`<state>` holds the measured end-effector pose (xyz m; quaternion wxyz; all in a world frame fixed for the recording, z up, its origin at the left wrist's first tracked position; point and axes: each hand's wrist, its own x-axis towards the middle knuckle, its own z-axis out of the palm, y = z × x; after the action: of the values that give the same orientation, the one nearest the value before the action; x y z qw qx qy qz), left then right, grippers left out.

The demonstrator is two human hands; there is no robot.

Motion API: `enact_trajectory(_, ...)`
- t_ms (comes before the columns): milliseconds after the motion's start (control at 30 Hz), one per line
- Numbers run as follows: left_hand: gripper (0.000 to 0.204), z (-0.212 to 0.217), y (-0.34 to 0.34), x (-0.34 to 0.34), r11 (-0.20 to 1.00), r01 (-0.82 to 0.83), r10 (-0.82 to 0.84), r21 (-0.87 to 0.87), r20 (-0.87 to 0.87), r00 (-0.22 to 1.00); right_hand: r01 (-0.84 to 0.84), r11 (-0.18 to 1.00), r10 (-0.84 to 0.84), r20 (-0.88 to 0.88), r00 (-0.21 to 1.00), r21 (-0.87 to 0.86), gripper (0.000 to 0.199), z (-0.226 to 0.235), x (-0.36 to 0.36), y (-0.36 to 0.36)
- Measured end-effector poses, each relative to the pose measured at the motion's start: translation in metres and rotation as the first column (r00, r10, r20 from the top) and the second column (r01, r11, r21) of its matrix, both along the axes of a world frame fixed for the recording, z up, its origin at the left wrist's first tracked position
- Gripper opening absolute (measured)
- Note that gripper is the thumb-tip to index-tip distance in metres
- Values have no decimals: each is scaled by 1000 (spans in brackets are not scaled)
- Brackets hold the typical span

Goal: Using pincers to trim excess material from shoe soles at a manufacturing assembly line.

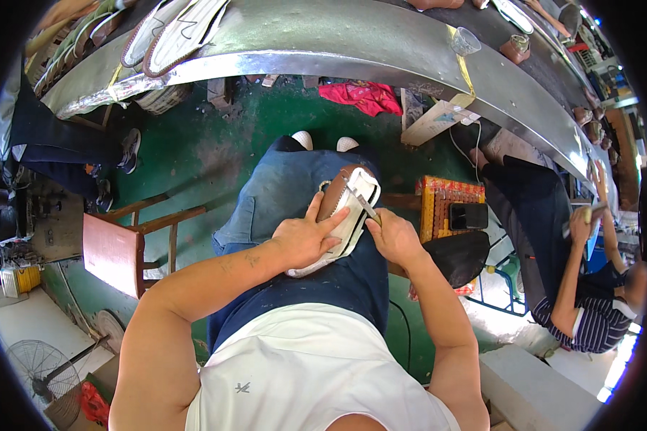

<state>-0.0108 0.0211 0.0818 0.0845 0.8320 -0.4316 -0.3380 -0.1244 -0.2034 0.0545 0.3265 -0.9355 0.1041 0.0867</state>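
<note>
A brown and white shoe upper [350,188] with stitching along its edge lies tilted across my lap, its white inner side facing up. My left hand [302,241] grips it from the left, with the index finger and thumb spread over its surface. My right hand [395,237] is closed around the handle of a knife-like tool. The tool's narrow metal blade [363,202] points up and left, touching or just above the white lining near the brown edge. My palm hides most of the handle.
A long metal-edged bench [280,65] curves ahead, with shoe uppers [183,36] and a clear cup [465,41] on it. A wooden stool [115,251] stands left. To my right, a phone [468,216] rests on a beaded seat. Co-workers sit on both sides; a fan [43,381] stands behind left.
</note>
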Motion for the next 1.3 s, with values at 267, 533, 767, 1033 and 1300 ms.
enact_trajectory(267,78,-40,38,-26,779,-596,505,-192,-371,779,-16,979,-3,95,996,204,34,21,-19,15)
enact_trajectory(533,107,14,47,14,960,-273,221,-59,-439,871,149,914,-153,-19,988,378,32,-8,-68,21)
enact_trajectory(767,96,141,23,65,737,-120,14,-665,-162,987,417,618,-493,-84,866,667,41,-36,-110,36)
enact_trajectory(1033,68,-7,-57,86,946,-300,211,-125,-464,860,406,735,-371,-179,911,543,35,-9,-106,29)
enact_trajectory(1300,33,-9,30,-9,765,-464,376,-447,-274,885,-121,957,127,-4,992,262,53,57,-62,21)
